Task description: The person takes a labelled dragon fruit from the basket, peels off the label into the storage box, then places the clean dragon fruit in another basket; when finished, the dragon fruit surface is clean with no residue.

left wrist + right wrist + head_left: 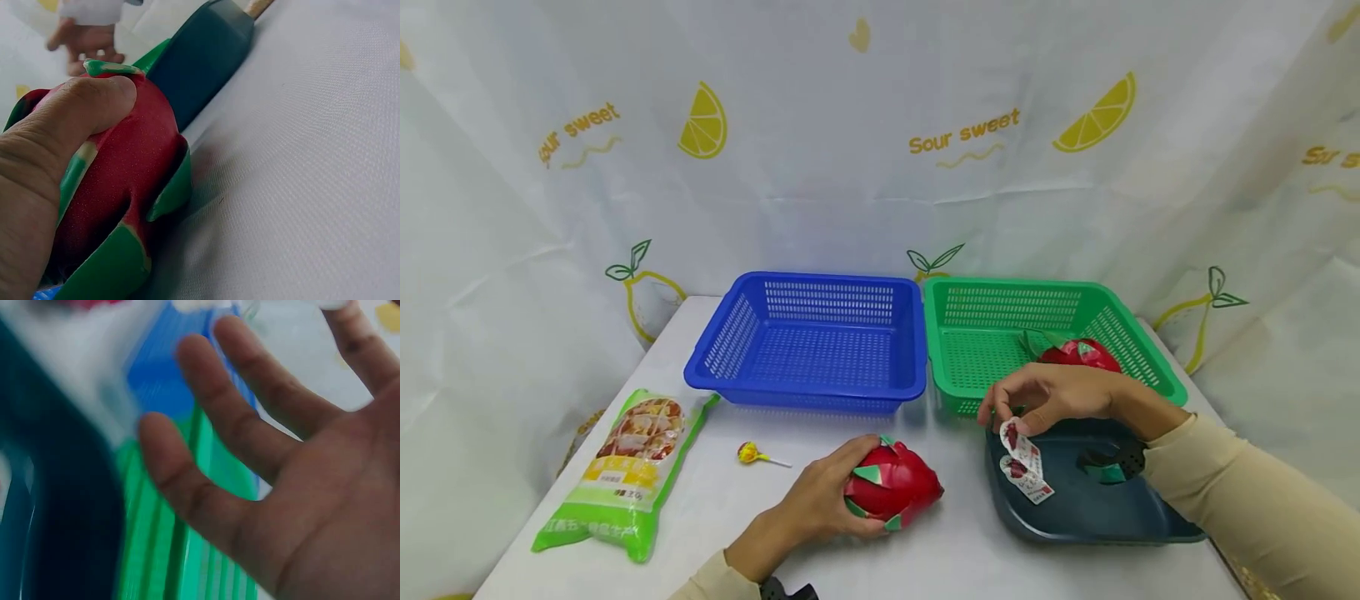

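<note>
My left hand grips a red dragon fruit with green scales on the white table. In the left wrist view the thumb presses on the dragon fruit. Above the left part of a dark blue-green basin, my right hand pinches a strip of small white packets with dark red pictures between thumb and fingertips. In the right wrist view the other fingers are spread, and just a blurred white bit of the packets shows at the top edge.
A blue basket and a green basket stand side by side at the back; another dragon fruit lies in the green one. To the left are a green food bag and a yellow lollipop. Something green shows in the basin.
</note>
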Demonstrator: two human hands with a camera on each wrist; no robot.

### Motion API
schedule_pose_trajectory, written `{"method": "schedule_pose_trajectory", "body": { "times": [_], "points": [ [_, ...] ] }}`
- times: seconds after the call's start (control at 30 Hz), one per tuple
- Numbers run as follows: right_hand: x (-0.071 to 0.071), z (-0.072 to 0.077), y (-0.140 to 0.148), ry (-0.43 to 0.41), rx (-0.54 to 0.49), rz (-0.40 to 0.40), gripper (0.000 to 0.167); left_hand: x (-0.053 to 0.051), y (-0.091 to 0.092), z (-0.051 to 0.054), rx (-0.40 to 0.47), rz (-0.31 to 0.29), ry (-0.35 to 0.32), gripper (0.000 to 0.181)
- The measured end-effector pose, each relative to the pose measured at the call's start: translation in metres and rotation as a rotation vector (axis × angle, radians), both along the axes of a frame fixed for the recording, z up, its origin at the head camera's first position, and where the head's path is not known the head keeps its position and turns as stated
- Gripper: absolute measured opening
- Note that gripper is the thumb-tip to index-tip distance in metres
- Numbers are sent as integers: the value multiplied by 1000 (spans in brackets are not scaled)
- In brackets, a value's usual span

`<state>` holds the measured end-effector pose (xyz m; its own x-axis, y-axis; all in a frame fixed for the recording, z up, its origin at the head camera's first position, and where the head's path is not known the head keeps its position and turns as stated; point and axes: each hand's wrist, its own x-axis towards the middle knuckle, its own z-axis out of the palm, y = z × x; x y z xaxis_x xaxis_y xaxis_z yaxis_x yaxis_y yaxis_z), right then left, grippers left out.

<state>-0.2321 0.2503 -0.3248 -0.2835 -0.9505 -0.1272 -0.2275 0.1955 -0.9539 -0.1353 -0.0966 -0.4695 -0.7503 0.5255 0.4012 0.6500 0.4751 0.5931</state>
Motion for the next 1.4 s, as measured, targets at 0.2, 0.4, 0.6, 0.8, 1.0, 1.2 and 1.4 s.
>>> {"method": "schedule_pose_trajectory", "body": {
  "times": [0.2, 0.4, 0.6, 0.8, 1.0, 1.2, 1.4],
  "points": [
    [-9, -17, 46, -56, 234, 33, 11, 1, 0, -1, -12, -6, -52, 93],
    [-9, -41, 82, 11, 432, -52, 22, 1, 0, 1, -16, 15, -31, 92],
    [-2, -69, 101, 161, 383, -132, 27, 1, 0, 1, -25, 26, -27, 93],
    [4, -84, 100, 298, 306, -166, 28, 2, -1, 0, -23, 35, -6, 93],
    [9, -94, 94, 451, 358, -188, 32, 2, -1, -1, -14, 30, 0, 94],
    [10, -98, 90, 555, 468, -224, 39, 4, -2, -2, -18, 34, -6, 94],
    [12, -92, 87, 546, 487, -289, 44, 2, -1, -3, -14, 30, -2, 93]
  ]
}}
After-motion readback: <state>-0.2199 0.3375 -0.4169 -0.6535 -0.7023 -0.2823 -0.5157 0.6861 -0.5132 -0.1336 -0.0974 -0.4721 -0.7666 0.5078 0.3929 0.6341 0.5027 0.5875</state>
